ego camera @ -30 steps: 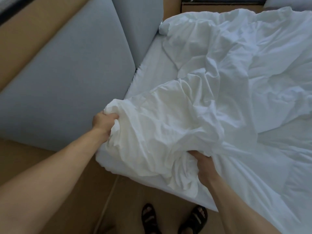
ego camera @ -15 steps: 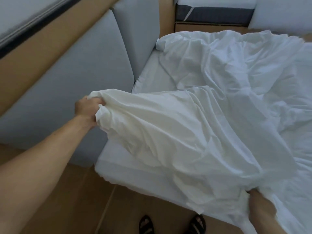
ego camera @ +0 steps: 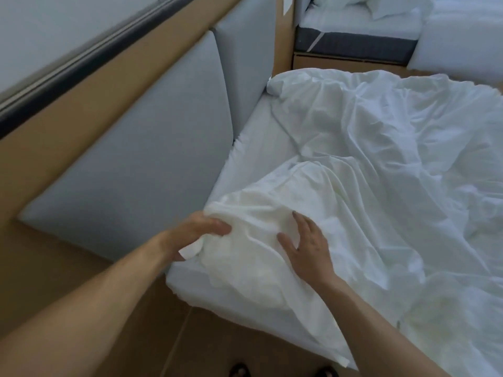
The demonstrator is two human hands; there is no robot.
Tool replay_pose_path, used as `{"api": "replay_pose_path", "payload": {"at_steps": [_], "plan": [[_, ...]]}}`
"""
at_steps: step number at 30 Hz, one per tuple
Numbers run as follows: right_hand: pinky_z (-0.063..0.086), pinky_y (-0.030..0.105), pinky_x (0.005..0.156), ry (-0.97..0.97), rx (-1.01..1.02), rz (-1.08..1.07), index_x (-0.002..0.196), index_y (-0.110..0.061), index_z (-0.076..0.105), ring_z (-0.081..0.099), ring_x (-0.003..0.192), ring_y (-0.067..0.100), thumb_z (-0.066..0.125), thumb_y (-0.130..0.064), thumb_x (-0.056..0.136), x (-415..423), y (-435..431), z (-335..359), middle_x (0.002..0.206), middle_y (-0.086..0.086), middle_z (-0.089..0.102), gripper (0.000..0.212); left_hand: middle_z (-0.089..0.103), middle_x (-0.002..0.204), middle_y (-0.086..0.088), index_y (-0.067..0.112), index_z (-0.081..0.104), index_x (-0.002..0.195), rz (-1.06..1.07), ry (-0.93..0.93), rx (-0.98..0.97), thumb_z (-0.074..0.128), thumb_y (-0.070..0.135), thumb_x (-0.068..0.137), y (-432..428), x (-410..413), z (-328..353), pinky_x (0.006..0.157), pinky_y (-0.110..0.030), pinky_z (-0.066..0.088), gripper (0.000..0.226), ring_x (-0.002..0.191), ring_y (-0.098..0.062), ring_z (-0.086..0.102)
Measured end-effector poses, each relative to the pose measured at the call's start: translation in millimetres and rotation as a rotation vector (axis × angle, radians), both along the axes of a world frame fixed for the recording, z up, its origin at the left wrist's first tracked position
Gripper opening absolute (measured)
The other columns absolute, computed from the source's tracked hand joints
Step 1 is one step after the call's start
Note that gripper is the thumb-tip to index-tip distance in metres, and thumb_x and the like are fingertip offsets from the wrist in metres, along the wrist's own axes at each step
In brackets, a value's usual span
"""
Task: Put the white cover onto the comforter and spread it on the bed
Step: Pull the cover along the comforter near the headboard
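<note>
At the bottom edge the toes of two dark sandals stand on the tan floor, just short of the bed's near corner. Two bare forearms reach forward from there. The left hand is clenched round a bunched corner of the white cover, with its fingers curled over the top of the fold and a tuft of cloth sticking out below the palm. The right hand is released: it lies flat on the same mound of cover, just beside the left, fingers straight and spread, thumb out to the side, pressing down on the fabric.

The cover sits heaped on the near left corner of the bed, and one edge of it hangs over the mattress side toward the floor. Past the hands it runs on into crumpled white bedding that fills most of the bed to the right; where the cover ends in it cannot be told. Along the left a strip of sheeted mattress shows bare, touching the grey padded headboard panels, which are set in a tan wooden frame.

Farthest off, past a wooden divider, a second bed stands with a dark base and white pillows
</note>
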State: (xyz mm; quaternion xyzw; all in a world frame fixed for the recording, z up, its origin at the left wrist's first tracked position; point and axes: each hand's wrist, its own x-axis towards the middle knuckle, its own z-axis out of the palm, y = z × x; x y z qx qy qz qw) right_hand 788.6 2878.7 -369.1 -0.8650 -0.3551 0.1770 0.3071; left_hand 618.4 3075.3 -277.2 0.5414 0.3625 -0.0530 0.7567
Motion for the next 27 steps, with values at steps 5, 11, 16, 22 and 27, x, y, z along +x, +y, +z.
{"api": "replay_pose_path", "payload": {"at_steps": [5, 11, 16, 22, 27], "plan": [[0.046, 0.044, 0.093, 0.446, 0.001, -0.317, 0.107, -0.016, 0.063, 0.059, 0.106, 0.03, 0.036, -0.074, 0.086, 21, 58, 31, 0.113, 0.007, 0.063, 0.067, 0.059, 0.133, -0.024, 0.0, 0.056, 0.133, -0.477, 0.028, -0.045, 0.067, 0.001, 0.077, -24, -4, -8, 0.105, -0.052, 0.046, 0.057, 0.123, -0.042, 0.056], [0.059, 0.042, 0.082, 0.89, -0.225, -0.322, 0.11, -0.008, 0.055, 0.067, 0.091, 0.028, 0.081, -0.027, 0.072, 37, 79, 28, 0.102, 0.008, 0.065, 0.05, 0.063, 0.128, -0.019, -0.004, 0.06, 0.128, -0.524, 0.115, -0.059, 0.066, -0.002, 0.076, -45, 19, -7, 0.1, -0.042, 0.051, 0.053, 0.115, -0.032, 0.063], [0.044, 0.029, 0.058, 0.425, -0.273, -0.098, 0.099, -0.009, 0.056, 0.059, 0.074, 0.019, 0.065, -0.016, 0.075, 44, 79, 38, 0.087, 0.005, 0.062, 0.027, 0.067, 0.122, -0.007, 0.007, 0.063, 0.122, -0.737, 0.195, -0.089, 0.069, 0.011, 0.085, -38, 21, -2, 0.102, -0.043, 0.05, 0.038, 0.111, -0.023, 0.065], [0.041, 0.031, 0.076, -0.008, -0.22, 0.05, 0.113, -0.013, 0.051, 0.062, 0.102, 0.033, 0.056, -0.013, 0.082, 42, 78, 88, 0.107, 0.009, 0.065, 0.031, 0.054, 0.142, -0.005, 0.032, 0.043, 0.144, -0.219, 0.178, -0.084, 0.05, 0.079, 0.073, 2, 56, 8, 0.102, -0.056, 0.047, 0.085, 0.124, -0.027, 0.057], [0.045, 0.028, 0.087, 0.095, -0.204, 0.25, 0.133, -0.016, 0.045, 0.062, 0.112, 0.025, 0.05, -0.016, 0.089, 12, 50, 71, 0.122, 0.003, 0.065, 0.044, 0.063, 0.124, -0.02, 0.012, 0.041, 0.146, -0.001, 0.283, -0.161, 0.034, 0.071, 0.091, -7, 116, -11, 0.097, -0.054, 0.05, 0.081, 0.11, -0.035, 0.063]]}}
